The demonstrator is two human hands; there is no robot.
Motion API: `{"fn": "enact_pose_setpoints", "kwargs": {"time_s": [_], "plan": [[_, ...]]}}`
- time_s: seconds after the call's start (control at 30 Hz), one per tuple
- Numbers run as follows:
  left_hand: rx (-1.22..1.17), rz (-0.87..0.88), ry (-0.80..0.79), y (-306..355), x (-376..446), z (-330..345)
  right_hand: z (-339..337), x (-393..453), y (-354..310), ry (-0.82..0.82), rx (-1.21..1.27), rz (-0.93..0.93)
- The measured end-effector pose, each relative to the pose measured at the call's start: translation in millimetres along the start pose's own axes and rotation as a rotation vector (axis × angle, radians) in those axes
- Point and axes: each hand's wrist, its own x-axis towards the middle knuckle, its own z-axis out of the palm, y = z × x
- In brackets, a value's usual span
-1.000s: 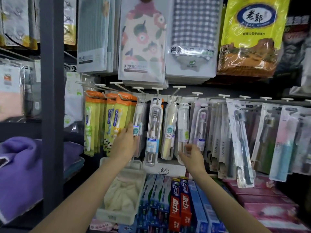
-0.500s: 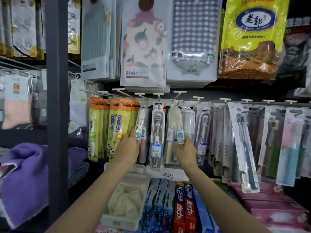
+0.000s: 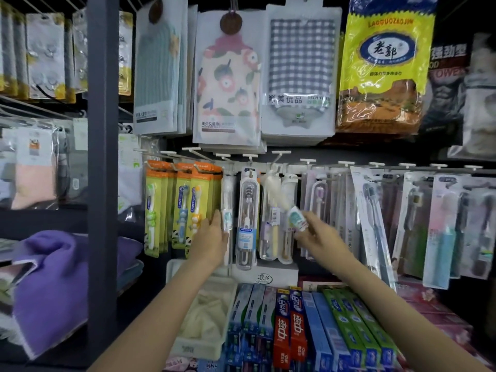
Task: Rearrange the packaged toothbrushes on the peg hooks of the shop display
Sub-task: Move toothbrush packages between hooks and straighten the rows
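Left hand (image 3: 212, 237): fingers nearly straight, laid against the side of a slim white toothbrush pack (image 3: 227, 210) that hangs on its peg beside the orange-carded packs (image 3: 185, 205). It touches the pack without gripping it.

Right hand (image 3: 314, 232): fingers curled round the lower end of a clear tube pack (image 3: 281, 202), pinching it near its green-and-white label. The pack is tilted, top toward the upper left, where it meets a white peg hook (image 3: 279, 154); motion blur hides whether the hang hole is on or off the hook.

The remaining toothbrush packs hang in one row of hooks, from the orange cards at left to the pastel-handled packs (image 3: 442, 232) at right.

Hard to make out: the tilted pack's print, the small labels on the clear cases, and the right edge of the row, which is dark. A grey upright (image 3: 103, 157) cuts off the shelves on the left.

Legible writing: "LAOGUOZAOJIN" on the yellow bag (image 3: 386, 65); "BATH TOWEL" on the checked towel pack (image 3: 300, 76); red toothpaste boxes (image 3: 291, 331) carry Chinese characters.
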Motion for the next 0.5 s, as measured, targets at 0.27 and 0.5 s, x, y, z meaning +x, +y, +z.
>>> {"fn": "enact_pose_setpoints", "kwargs": {"time_s": [0.27,0.5], "plan": [[-0.086,0.044,0.049,-34,-27,-20,48,22,-37,-0.016,0.021,-0.038],[-0.083,0.048,0.121,-48,-42,-37,74,36,-47,-0.026,0.097,0.053]]}}
